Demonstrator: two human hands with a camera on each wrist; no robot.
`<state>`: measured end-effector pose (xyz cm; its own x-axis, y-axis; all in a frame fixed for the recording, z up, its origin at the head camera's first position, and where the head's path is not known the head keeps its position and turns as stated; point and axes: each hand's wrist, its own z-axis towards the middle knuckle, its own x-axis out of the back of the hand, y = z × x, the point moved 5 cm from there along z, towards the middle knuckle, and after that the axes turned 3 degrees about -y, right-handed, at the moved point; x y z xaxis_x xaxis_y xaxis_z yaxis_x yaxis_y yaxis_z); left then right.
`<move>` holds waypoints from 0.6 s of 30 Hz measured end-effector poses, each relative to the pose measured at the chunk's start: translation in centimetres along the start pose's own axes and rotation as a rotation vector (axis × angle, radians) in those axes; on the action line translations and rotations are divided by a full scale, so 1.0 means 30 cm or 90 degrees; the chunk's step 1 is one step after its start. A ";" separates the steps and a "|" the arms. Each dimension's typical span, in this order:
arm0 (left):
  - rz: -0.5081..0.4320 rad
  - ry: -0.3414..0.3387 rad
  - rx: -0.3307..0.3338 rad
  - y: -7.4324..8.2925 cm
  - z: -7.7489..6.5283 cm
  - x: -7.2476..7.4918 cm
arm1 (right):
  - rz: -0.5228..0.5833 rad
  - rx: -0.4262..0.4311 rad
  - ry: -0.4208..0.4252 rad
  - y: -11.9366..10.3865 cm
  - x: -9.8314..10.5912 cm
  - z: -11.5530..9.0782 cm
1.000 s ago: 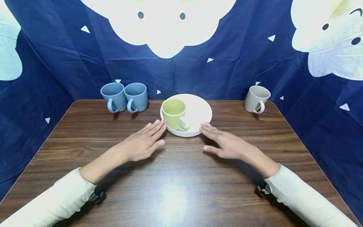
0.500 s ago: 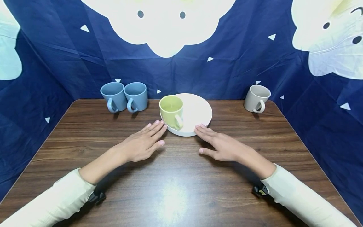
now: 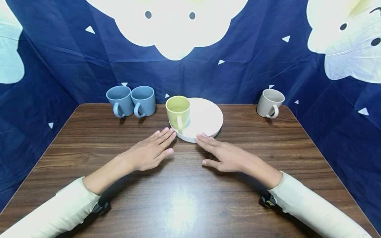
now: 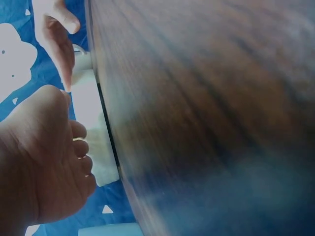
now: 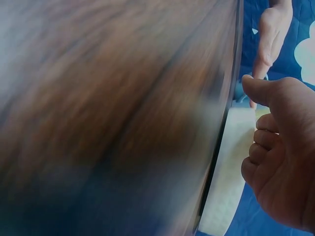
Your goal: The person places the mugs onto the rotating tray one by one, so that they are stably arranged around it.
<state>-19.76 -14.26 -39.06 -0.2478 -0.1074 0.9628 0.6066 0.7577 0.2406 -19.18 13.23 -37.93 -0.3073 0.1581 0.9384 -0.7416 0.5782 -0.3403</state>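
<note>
A round white turntable (image 3: 206, 115) lies at the table's back middle, with a green mug (image 3: 175, 112) upright on its left part. The mug's handle faces the front. My left hand (image 3: 150, 150) has straight fingers, their tips at the turntable's front-left rim. With fingers extended, my right hand (image 3: 227, 156) touches the front rim with its fingertips. In the right wrist view, the turntable's side wall (image 5: 224, 187) shows beside my right hand (image 5: 290, 152). The left wrist view has my left hand (image 4: 47, 157) beside the same wall; neither hand grips anything.
Two blue mugs, the left one (image 3: 119, 102) and the right one (image 3: 143, 100), stand side by side at the back left. A grey mug (image 3: 269, 103) is near the back right corner. Blue cloth (image 3: 190, 79) hangs behind the wooden table (image 3: 134, 198).
The turntable has rotated clockwise, carrying the green mug left and back; its handle has swung from front-right to front. My right hand slid left along the rim. My left hand stayed put.
</note>
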 end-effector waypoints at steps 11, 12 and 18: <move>0.000 0.001 -0.008 0.010 -0.006 -0.003 | 0.014 0.011 -0.008 -0.023 -0.010 0.022; 0.001 0.002 -0.012 0.013 -0.007 -0.003 | 0.013 0.011 -0.005 -0.022 -0.008 0.019; -0.002 0.010 -0.032 0.026 -0.010 -0.007 | 0.010 -0.016 0.017 0.010 0.012 -0.008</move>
<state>-19.00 -13.84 -39.04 -0.2388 -0.1203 0.9636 0.6431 0.7239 0.2498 -19.38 13.64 -37.66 -0.3024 0.1882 0.9344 -0.7211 0.5959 -0.3534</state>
